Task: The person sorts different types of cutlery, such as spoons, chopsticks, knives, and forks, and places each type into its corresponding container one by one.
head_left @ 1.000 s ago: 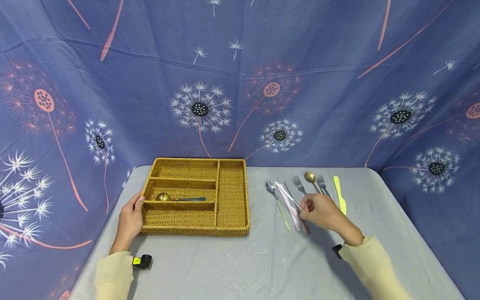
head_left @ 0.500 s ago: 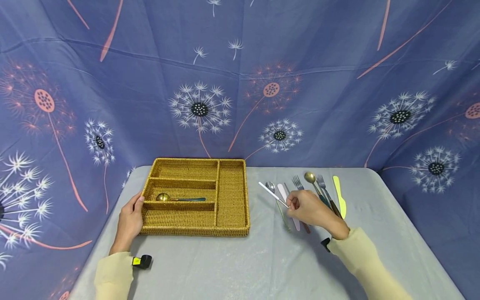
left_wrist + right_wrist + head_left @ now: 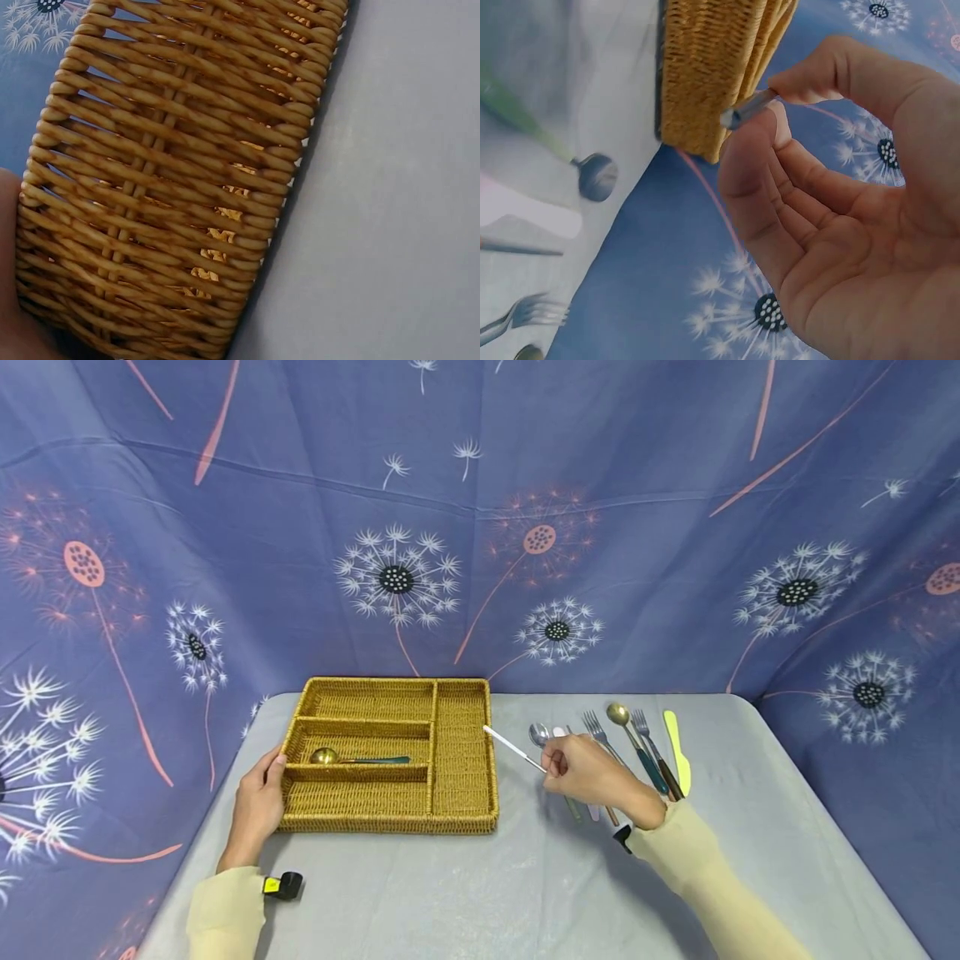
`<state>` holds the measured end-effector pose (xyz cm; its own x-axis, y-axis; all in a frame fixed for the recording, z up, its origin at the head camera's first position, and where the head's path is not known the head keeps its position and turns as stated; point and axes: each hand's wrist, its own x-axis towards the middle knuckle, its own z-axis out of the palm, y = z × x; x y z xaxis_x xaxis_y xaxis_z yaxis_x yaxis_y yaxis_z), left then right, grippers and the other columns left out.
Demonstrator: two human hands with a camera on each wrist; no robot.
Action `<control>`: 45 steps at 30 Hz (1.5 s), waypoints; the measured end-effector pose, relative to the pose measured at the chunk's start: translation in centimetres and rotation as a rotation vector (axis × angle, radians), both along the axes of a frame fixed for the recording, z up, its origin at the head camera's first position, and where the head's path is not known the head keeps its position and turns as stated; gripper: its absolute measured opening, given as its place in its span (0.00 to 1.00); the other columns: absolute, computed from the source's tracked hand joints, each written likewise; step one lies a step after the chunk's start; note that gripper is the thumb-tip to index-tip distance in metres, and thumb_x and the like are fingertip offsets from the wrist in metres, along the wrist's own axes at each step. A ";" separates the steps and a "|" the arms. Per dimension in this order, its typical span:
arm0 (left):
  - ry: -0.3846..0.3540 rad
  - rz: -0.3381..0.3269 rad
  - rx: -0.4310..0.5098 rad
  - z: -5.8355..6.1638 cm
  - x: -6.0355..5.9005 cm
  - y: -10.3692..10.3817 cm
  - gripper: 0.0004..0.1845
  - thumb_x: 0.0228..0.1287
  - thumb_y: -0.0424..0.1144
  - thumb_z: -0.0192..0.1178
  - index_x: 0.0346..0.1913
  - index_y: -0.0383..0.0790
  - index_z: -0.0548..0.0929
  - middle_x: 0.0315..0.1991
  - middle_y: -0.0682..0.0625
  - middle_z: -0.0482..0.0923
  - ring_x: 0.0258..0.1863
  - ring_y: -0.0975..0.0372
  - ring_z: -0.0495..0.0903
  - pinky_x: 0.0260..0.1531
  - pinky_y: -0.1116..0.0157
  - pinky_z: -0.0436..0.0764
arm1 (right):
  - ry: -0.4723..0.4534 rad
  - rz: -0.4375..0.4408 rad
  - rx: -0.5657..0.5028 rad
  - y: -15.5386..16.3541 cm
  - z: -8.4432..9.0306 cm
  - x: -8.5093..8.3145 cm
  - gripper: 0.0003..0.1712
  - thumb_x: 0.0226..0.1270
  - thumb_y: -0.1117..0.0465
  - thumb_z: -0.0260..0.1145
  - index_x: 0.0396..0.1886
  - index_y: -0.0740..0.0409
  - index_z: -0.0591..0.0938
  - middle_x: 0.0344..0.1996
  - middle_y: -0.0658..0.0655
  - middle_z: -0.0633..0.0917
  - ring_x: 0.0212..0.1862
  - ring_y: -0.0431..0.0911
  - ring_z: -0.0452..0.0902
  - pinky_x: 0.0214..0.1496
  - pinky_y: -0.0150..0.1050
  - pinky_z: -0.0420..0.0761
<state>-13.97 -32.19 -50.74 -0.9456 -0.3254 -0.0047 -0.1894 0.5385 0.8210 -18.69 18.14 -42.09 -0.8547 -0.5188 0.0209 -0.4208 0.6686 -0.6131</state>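
My left hand (image 3: pixel 258 797) holds the left side of a woven wicker cutlery tray (image 3: pixel 433 789), its thumb at the rim. In the left wrist view, the tray's wall (image 3: pixel 161 180) fills the middle, with only a bit of hand at the left edge. Thumb and fingertips of my right hand (image 3: pixel 588 770) pinch the silver end of a thin white-and-silver chopstick (image 3: pixel 513 747); its white end reaches over the tray's right rim. Whether it is one stick or a pair is unclear. A gold spoon with a dark green handle (image 3: pixel 326 756) lies in the tray's middle-left compartment.
Right of the tray lie a green-handled spoon (image 3: pixel 538 734), a fork (image 3: pixel 595 725), a gold spoon (image 3: pixel 618 715), a dark-handled fork (image 3: pixel 651 743) and a yellow knife (image 3: pixel 677 752). My right hand partly covers a pink knife (image 3: pixel 532 208) and a thin brown-handled utensil (image 3: pixel 521 246).
My right hand has moved left from among the cutlery, lifting the chopstick and bringing its white end to the tray's right rim. My left hand stays on the tray.
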 end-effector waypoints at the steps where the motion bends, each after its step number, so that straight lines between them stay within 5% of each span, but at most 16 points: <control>1: 0.000 0.000 0.001 0.0 0.0 0.0 0.33 0.91 0.54 0.37 0.84 0.37 0.64 0.81 0.31 0.60 0.81 0.34 0.55 0.79 0.34 0.56 | -0.004 0.005 0.003 -0.3 0.1 0.0 0.09 0.54 0.73 0.66 0.30 0.55 0.83 0.21 0.44 0.79 0.25 0.37 0.73 0.31 0.33 0.75; 21: -0.028 -0.016 0.012 0.1 0.0 0.0 0.34 0.90 0.56 0.36 0.85 0.39 0.61 0.82 0.31 0.58 0.82 0.33 0.53 0.79 0.33 0.55 | 0.065 0.225 0.020 -7.4 1.7 0.1 0.11 0.52 0.73 0.68 0.27 0.52 0.81 0.21 0.42 0.77 0.24 0.32 0.69 0.29 0.29 0.74; 29: 0.028 -0.001 -0.017 0.0 -0.1 0.0 0.32 0.91 0.53 0.38 0.82 0.34 0.65 0.79 0.29 0.62 0.80 0.32 0.57 0.78 0.34 0.58 | 0.046 0.287 0.034 -10.7 2.0 0.4 0.10 0.53 0.73 0.67 0.27 0.53 0.80 0.18 0.42 0.74 0.21 0.33 0.65 0.27 0.30 0.69; 45: 0.014 0.007 -0.011 0.1 0.0 0.1 0.32 0.91 0.53 0.37 0.83 0.35 0.65 0.80 0.29 0.61 0.81 0.33 0.55 0.78 0.34 0.56 | 0.008 0.381 0.193 -16.1 2.4 0.3 0.15 0.61 0.71 0.75 0.24 0.50 0.79 0.17 0.42 0.72 0.19 0.34 0.62 0.23 0.27 0.66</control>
<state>-13.97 -32.09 -50.68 -0.9433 -0.3318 0.0119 -0.1819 0.5463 0.8176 -18.39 2.00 -39.65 -0.6010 -0.7927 -0.1021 -0.6642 0.5664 -0.4879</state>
